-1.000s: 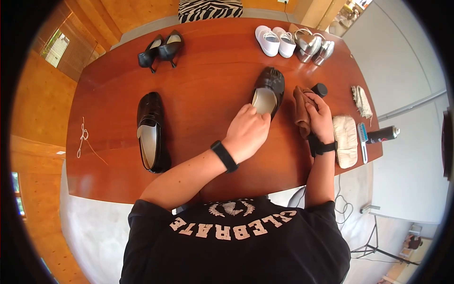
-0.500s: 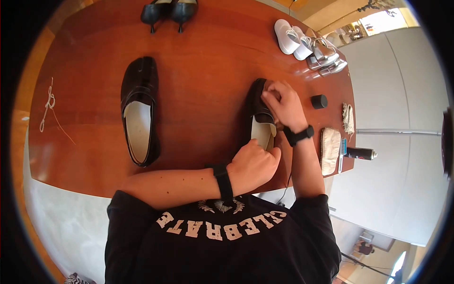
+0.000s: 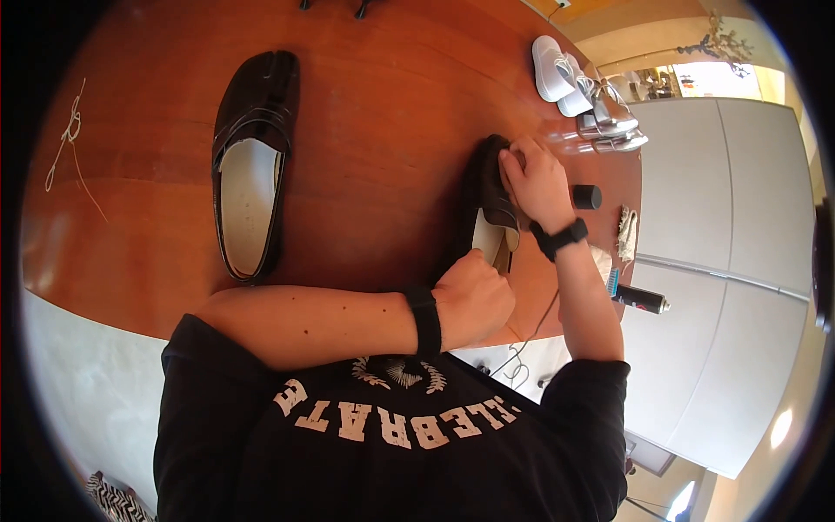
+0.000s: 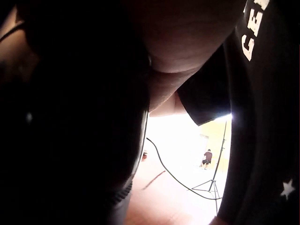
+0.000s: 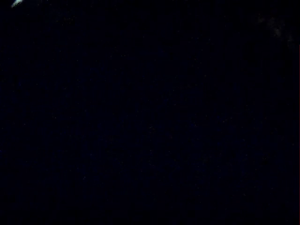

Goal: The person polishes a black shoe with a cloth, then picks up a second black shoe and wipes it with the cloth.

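Note:
A black loafer (image 3: 491, 187) lies in front of me, right of the table's middle. My left hand (image 3: 475, 300) grips it at the heel end, with the fingers at the opening by the pale insole. On its toe rests my right hand (image 3: 536, 178), fingers curled, holding a brown cloth that the hand almost wholly hides. Its mate, another black loafer (image 3: 254, 109), stands on the left side with its pale insole showing. A dark shape fills much of the left wrist view. Nearly all of the right wrist view is black.
White sneakers (image 3: 557, 74) and silver shoes (image 3: 609, 117) stand at the far right. Nearer are a black lid (image 3: 587, 197), a whitish cloth (image 3: 626, 233), a blue-bristled brush (image 3: 613, 282) and a spray can (image 3: 642, 298). A pale string (image 3: 71, 130) lies far left.
My right hand has brought the brown cloth left onto the loafer's toe. The left hand keeps its grip at the heel, with the shoe now closer to me. The head view has turned right.

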{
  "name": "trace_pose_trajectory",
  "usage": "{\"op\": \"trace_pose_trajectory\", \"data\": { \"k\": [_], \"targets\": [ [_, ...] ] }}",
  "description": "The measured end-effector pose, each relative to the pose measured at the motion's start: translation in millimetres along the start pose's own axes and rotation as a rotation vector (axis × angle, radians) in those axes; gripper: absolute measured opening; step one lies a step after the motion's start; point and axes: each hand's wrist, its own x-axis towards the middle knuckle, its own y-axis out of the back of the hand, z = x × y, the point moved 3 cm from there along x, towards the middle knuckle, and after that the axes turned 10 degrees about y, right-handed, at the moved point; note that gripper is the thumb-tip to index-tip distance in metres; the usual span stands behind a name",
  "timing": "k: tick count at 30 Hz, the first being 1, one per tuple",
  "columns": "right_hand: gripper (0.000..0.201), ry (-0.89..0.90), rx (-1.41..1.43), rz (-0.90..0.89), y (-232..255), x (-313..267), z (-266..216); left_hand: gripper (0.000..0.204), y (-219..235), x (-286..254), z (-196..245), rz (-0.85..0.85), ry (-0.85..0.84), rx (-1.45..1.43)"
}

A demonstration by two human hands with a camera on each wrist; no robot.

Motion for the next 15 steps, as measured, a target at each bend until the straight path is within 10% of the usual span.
{"op": "trace_pose_trajectory", "data": {
  "k": [15],
  "targets": [
    [0.026, -0.025, -0.171, 0.084, -14, 19, 9, 0.026, 3, -1, 3, 0.084, 0.044, 0.027]
  ]
}}
